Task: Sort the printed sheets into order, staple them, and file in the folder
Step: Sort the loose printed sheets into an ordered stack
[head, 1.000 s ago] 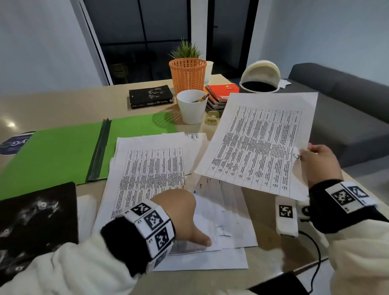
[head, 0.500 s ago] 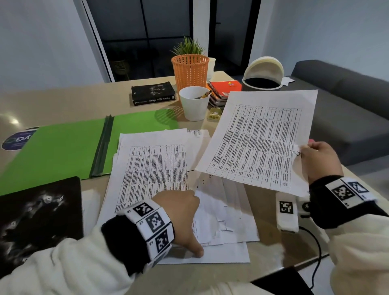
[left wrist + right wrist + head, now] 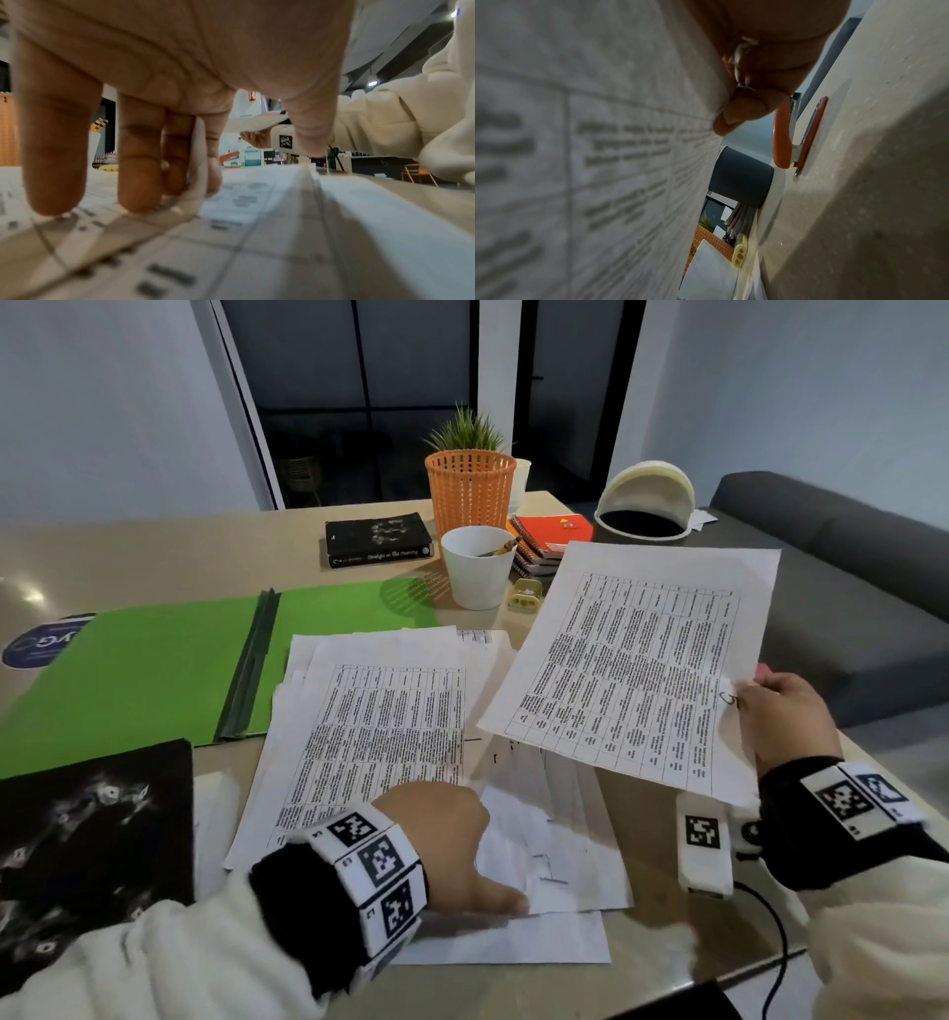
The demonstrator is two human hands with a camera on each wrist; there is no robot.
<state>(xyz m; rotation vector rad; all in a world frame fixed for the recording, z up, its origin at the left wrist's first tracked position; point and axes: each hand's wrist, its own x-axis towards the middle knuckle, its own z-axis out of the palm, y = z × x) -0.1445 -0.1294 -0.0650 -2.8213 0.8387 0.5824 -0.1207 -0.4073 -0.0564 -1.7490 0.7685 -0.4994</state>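
**One sheet lifted, the rest under my fingers**

At the near edge of the table (image 3: 154, 546), seen from my head, my left hand (image 3: 441, 845) rests fingers-down on the loose pile of printed sheets (image 3: 369, 737), thumb stretched toward the right. My right hand (image 3: 791, 721) pinches the near right corner of a single sheet (image 3: 631, 670), holding it tilted above the pile. The open green folder (image 3: 154, 670) lies flat toward the left edge, its inner flap just beside the pile. A white cup (image 3: 475, 572) and an orange basket (image 3: 470, 490) stand toward the far edge.

From my left wrist, my fingertips (image 3: 138, 194) press down on the printed pages, and a lifted paper edge stands between two of them.

From my right wrist, the held sheet fills the left side with my fingers (image 3: 739, 109) curled against its underside, and an orange stapler (image 3: 782, 136) lies on the tabletop beyond.
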